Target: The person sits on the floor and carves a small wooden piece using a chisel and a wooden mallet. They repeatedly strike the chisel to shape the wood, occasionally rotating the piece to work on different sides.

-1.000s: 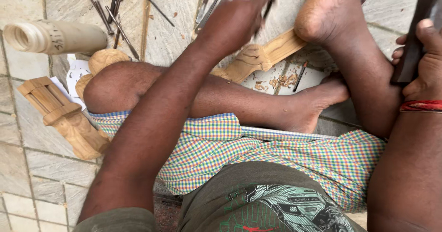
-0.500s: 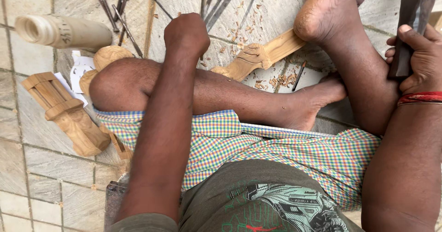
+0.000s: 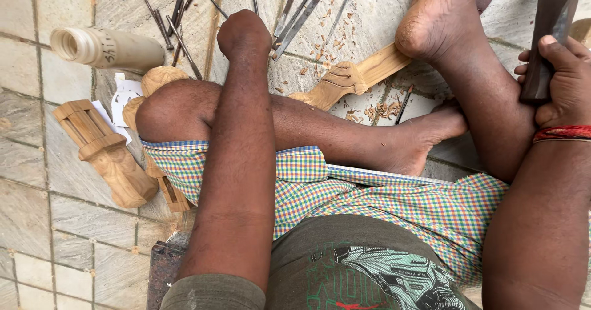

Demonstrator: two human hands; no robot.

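- Nearest the camera, the person sits cross-legged on the stone floor (image 3: 55,217) in a checked cloth, both forearms stretched out, the two hands well apart.
- The right hand (image 3: 563,79) is clamped around a dark wooden mallet (image 3: 551,27), held upright at the right edge of the floor, beside the right shin; a red thread circles that wrist.
- The left hand (image 3: 244,34) is curled into a fist beyond the left knee, knuckles up; whether it grips anything I cannot tell.
- Between the hands lies the carved wooden piece (image 3: 354,76), pale, with a scrolled end; its far end is pinned under the right foot (image 3: 440,17). It lies just beside the left hand and well apart from the right hand.
- Just beyond the left fist the chisels (image 3: 295,17) lie fanned out on the floor, thin metal blades among wood shavings.
- Toward the left edge of the floor a carved wooden block (image 3: 101,150) lies by the left knee, and farther off a pale cylinder (image 3: 108,48) lies on its side.
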